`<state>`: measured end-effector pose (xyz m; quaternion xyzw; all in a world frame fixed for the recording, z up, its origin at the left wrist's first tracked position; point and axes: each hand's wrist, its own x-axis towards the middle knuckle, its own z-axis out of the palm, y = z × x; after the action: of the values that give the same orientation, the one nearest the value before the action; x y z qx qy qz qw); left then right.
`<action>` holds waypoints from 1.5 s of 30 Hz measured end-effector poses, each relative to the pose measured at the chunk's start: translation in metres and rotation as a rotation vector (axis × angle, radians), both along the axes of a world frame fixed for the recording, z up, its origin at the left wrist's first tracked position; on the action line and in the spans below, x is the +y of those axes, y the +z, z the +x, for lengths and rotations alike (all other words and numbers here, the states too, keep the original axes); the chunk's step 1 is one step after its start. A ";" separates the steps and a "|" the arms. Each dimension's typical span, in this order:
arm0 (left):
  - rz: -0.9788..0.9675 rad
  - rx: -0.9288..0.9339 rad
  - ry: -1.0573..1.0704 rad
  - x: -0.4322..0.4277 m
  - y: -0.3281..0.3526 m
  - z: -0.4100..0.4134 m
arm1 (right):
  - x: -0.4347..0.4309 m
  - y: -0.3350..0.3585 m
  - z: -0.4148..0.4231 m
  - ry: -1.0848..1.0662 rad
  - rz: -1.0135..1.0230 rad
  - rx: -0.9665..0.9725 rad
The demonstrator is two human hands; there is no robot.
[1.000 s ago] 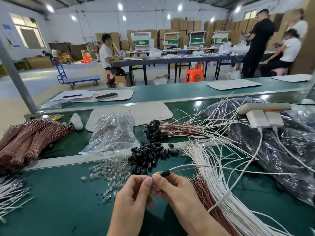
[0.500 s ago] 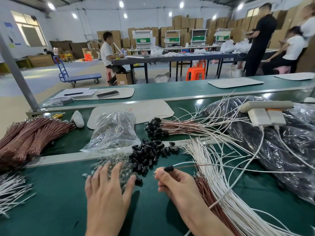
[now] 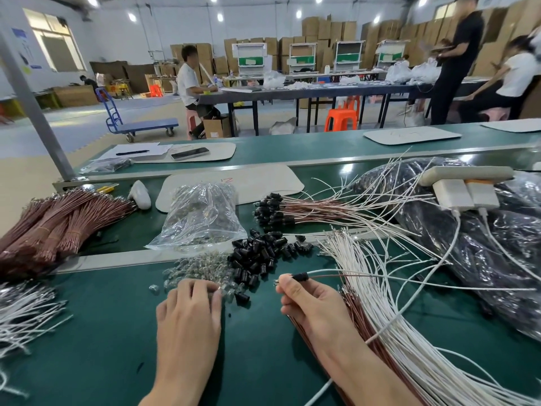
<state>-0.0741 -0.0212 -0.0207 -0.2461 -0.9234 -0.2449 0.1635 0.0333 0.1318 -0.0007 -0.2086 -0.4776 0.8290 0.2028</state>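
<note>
Room: factory hall, cardboard boxes stacked along the far wall, people seated and standing at long tables behind.
Surface: green surface (image 3: 96,347) with a metal rail across it, loaded with wire and small parts.
Right hand: right hand (image 3: 310,306) pinches a black socket (image 3: 299,277) between thumb and forefinger, just above the surface; a white lead and a brown lead trail from it to the right.
Left hand: left hand (image 3: 190,315) lies palm down, fingertips bent onto the near edge of the clear bulbs (image 3: 199,269); whether it has one pinched cannot be told.
Black caps: loose black caps (image 3: 263,253) heaped between the bulbs and the socket, touching the bulb pile.
White wires: white wires (image 3: 380,306) fan out beside the right wrist, brown ones beneath them.
Bag: clear bag (image 3: 202,218) of bulbs behind the loose pile.
Capped leads: capped leads (image 3: 275,212) lie in a row beyond the rail.
Brown bundles: tied brown wire bundles (image 3: 58,227) at far left.
</note>
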 end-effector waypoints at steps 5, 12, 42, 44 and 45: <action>0.440 -0.133 -0.200 0.004 0.015 0.013 | -0.001 -0.001 -0.001 0.013 -0.025 0.002; 0.787 -0.625 -0.359 0.028 0.013 0.034 | -0.003 -0.002 -0.002 0.051 0.021 0.004; 0.800 -0.585 -0.462 0.024 0.010 0.036 | -0.003 -0.001 -0.001 0.054 -0.039 0.014; 0.801 -0.588 -0.464 0.024 0.011 0.037 | -0.004 -0.001 0.000 0.052 -0.044 0.012; 0.802 -0.586 -0.464 0.024 0.011 0.037 | -0.004 0.000 0.000 0.052 -0.047 0.013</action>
<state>-0.0375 0.0031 -0.0101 -0.2832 -0.6861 -0.6656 -0.0779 0.0330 0.1281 -0.0009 -0.1957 -0.4619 0.8463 0.1793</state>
